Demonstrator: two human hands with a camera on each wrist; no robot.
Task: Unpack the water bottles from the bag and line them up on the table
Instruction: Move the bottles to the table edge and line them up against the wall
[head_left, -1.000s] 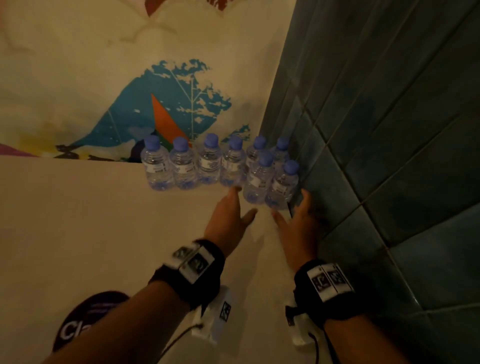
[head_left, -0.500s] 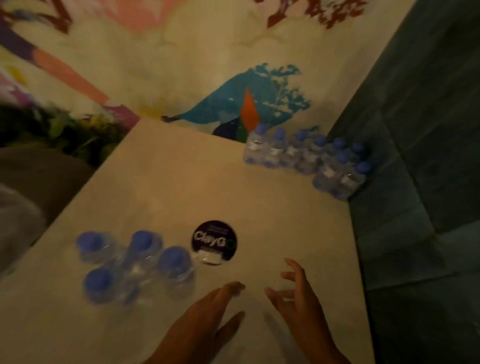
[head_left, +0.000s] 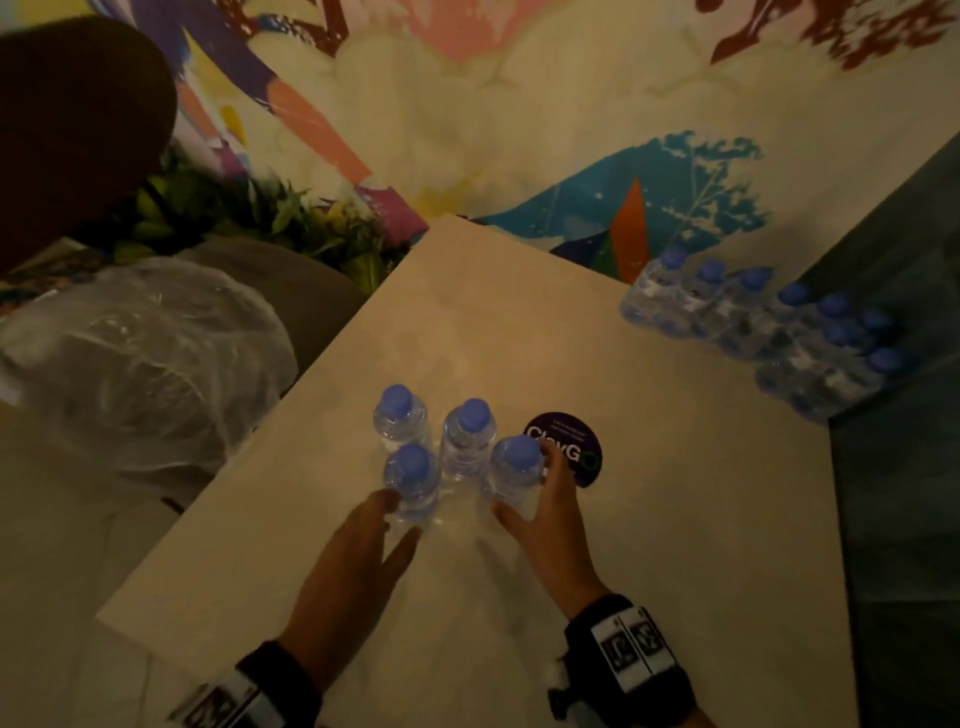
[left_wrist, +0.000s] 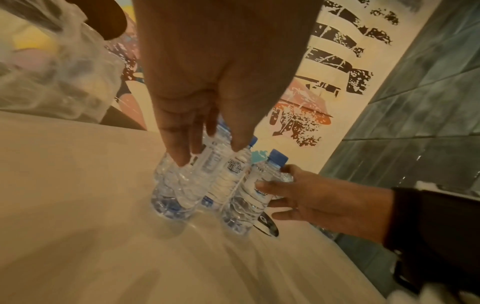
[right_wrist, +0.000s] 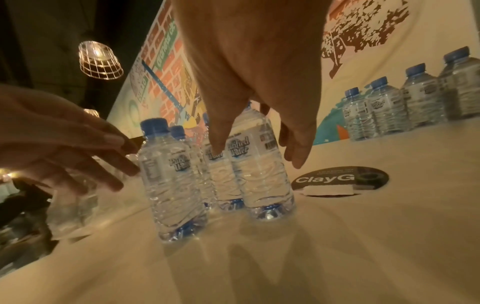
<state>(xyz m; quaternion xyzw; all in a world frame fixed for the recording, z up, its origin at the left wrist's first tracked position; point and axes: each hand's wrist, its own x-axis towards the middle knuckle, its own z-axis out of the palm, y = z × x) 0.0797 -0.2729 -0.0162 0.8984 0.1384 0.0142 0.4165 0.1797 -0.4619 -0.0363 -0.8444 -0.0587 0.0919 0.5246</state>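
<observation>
Where the beige table (head_left: 675, 519) fills the middle of the head view, a plastic bag (head_left: 140, 364) sits at left and a row of blue-capped bottles (head_left: 769, 322) at upper right. Four loose bottles (head_left: 457, 447) labelled "Purified Water" stand at centre beside a round "ClayGo" sticker (head_left: 582, 441). The right hand (head_left: 550, 525) curls around the rightmost one, while the left hand (head_left: 353, 566) touches another with straight fingers.

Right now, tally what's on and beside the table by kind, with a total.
water bottles in the near cluster: 4
water bottles lined up by the wall: 8
round ClayGo sticker: 1
clear plastic bag: 1
Total: 14
</observation>
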